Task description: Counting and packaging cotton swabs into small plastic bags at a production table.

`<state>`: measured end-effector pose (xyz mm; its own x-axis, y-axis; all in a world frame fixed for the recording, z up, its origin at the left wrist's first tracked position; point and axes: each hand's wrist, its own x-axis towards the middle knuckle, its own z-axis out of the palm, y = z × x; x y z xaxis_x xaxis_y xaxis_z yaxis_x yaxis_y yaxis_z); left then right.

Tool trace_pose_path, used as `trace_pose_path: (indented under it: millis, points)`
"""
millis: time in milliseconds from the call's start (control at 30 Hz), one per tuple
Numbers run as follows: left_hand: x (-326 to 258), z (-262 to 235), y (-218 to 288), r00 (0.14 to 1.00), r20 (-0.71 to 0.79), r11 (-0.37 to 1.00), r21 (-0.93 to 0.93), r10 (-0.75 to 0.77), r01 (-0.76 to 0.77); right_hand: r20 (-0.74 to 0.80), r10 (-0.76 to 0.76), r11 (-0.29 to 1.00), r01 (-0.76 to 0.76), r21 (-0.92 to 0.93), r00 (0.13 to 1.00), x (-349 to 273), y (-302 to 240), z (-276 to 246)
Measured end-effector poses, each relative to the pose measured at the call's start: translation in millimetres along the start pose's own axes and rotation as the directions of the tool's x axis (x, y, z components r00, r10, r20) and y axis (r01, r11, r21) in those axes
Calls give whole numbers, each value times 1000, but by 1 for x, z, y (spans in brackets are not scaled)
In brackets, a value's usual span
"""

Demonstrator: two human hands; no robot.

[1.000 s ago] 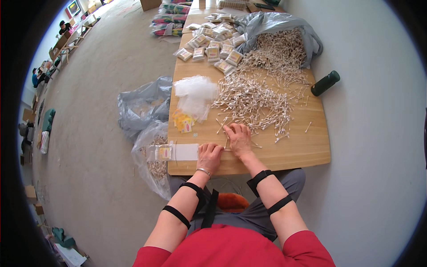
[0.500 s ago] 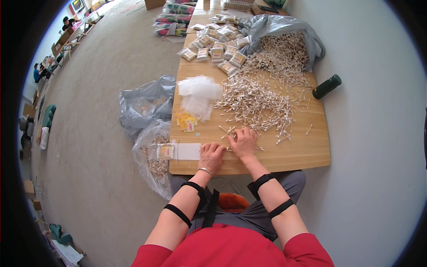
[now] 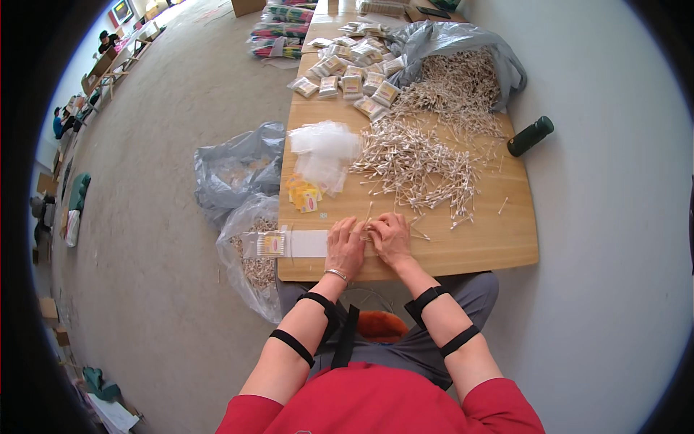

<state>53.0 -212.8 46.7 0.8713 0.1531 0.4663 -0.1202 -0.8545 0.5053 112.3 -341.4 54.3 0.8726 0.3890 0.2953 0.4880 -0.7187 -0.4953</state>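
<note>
At the table's near edge my two hands meet over a few cotton swabs [image 3: 369, 210], whose tips stick out around the fingers. My left hand [image 3: 345, 247] is closed with its fingertips on the swabs, its wrist beside a white strip [image 3: 309, 244]. Pinching at the same swabs from the right is my right hand [image 3: 391, 239], fingers bent inward. Exactly how many swabs they grip is hidden. On the strip's left end lies a clear bag of cotton swabs [image 3: 272, 244] with a yellow label. Farther off spreads a loose swab heap [image 3: 423, 163].
Empty clear bags [image 3: 323, 148] and yellow label cards [image 3: 303, 195] lie at the left. Filled packets [image 3: 352, 85] and a grey sack [image 3: 463, 42] spilling swabs are at the back. A dark green bottle [image 3: 530, 136] stands by the right wall. Plastic bags [image 3: 242, 170] sit left of the table.
My right hand has drawn in toward the left one, and their fingertips now meet over swabs. The left fingers have lifted and curled. Some loose swabs near the hands have shifted.
</note>
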Motion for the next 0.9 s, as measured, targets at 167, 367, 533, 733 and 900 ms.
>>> trace_pose_path:
  millis: [167,367,533,733,900]
  points:
    - [-1,3,-9,995,74,996,-73,59,-54,-54,56,996,-59,-64,997,-11,7,-16]
    - [-3,4,-13,994,83,995,-85,67,-60,4,87,994,-87,-64,996,-14,24,-21]
    - [0,0,-5,997,71,998,-57,36,-32,-1,98,988,-98,-117,995,-16,31,-25]
    - [-3,3,-9,996,79,998,-52,29,-25,-95,125,979,-138,-148,988,-12,38,-21]
    - [-4,6,-13,996,68,996,-64,60,-56,-104,150,972,-166,-168,983,3,35,-11]
